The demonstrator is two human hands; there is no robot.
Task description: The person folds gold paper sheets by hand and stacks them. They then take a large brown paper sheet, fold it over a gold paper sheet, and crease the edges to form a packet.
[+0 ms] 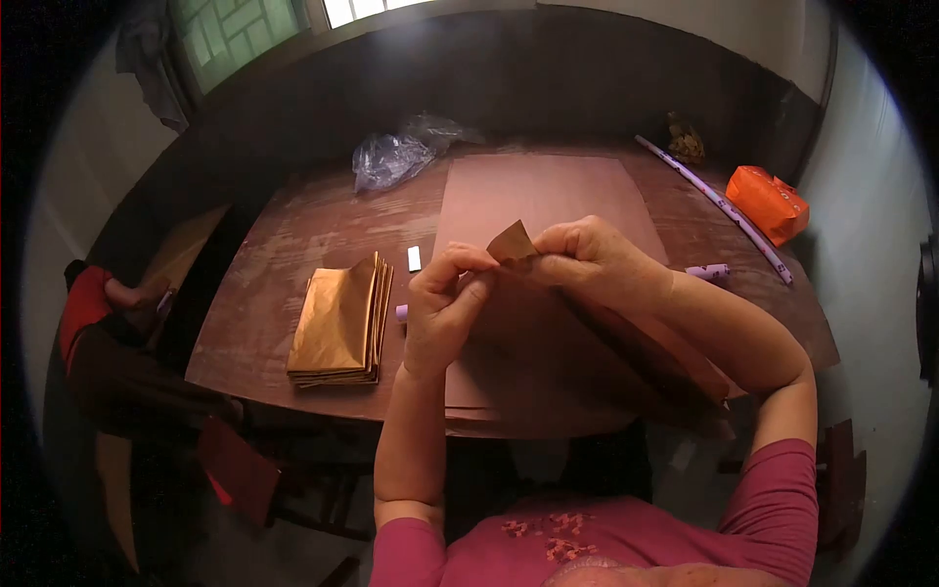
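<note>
In the head view my right hand (pixel 606 262) pinches the edge of a thin brown paper sheet (pixel 512 242), whose corner sticks up between my hands. The sheet hangs dark and slanting below my right forearm toward the table's front edge. My left hand (pixel 448 301) is closed, thumb against fingers, at the same corner; its fingertips partly cover the edge. Left of my left forearm lies a stack of gold foil paper (pixel 337 318), its sheets slightly fanned along the right side. Beneath my hands a large pinkish-brown board (pixel 548 196) lies flat on the table.
On the wooden table (pixel 264 254) are a small white block (pixel 414 258), clear plastic bags (pixel 391 161), a long purple patterned tube (pixel 714 201), an orange packet (pixel 768 203) and a short purple roll (pixel 708 271). A person in red (pixel 88 303) sits at far left.
</note>
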